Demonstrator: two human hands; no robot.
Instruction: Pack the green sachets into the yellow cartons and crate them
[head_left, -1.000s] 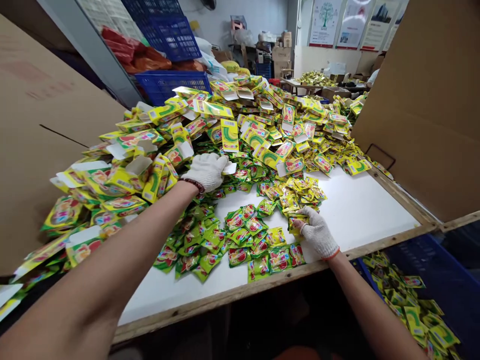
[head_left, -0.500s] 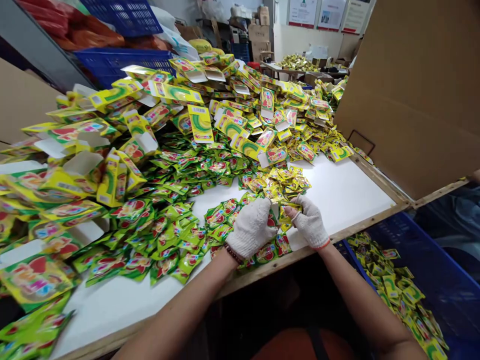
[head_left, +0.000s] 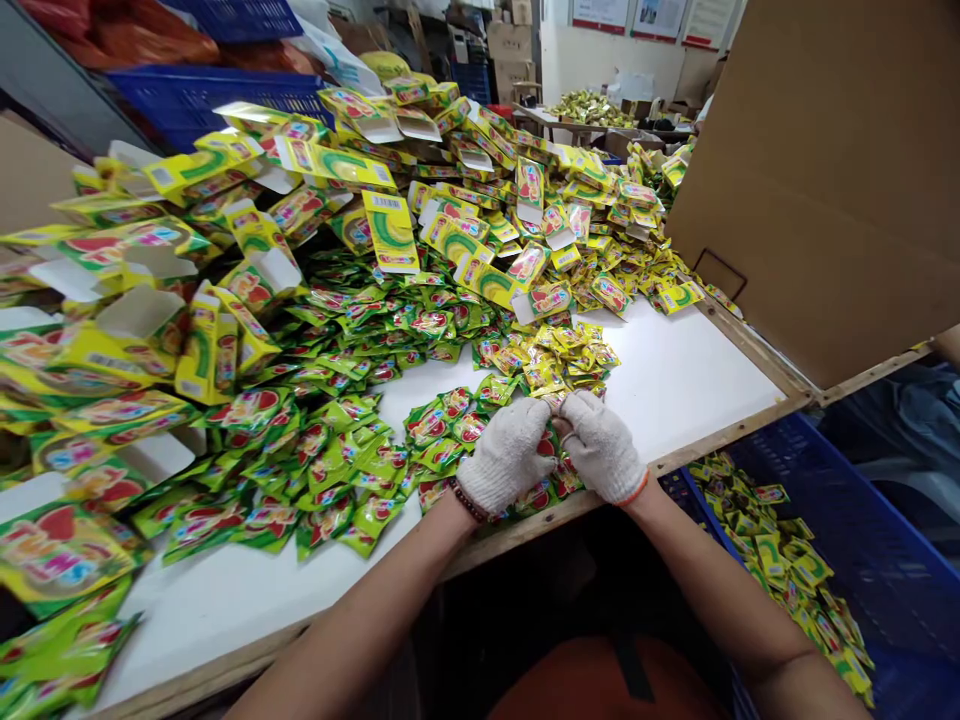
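Near: my left hand (head_left: 508, 455) and right hand (head_left: 604, 445) face each other just inside the table's (head_left: 697, 370) front edge. Change: a second ago the left was reaching into the heap; now its fingertips nearly touch the right's. I read this as two-handed handling of one small item. Both hands are curled, fingers drawn in; what lies between them is hidden, so I cannot tell what either has hold of.

Beside the left hand, green sachets (head_left: 439, 425) lie toward the front edge; just beyond the hands, yellow sachets (head_left: 566, 355) are heaped.

Containers: below the table's front right corner, a blue crate (head_left: 862, 510) holds loose yellow-green packs (head_left: 787, 560). Farther, yellow cartons (head_left: 390, 230), several with flaps open, pile along the left and back edges; contents unclear.
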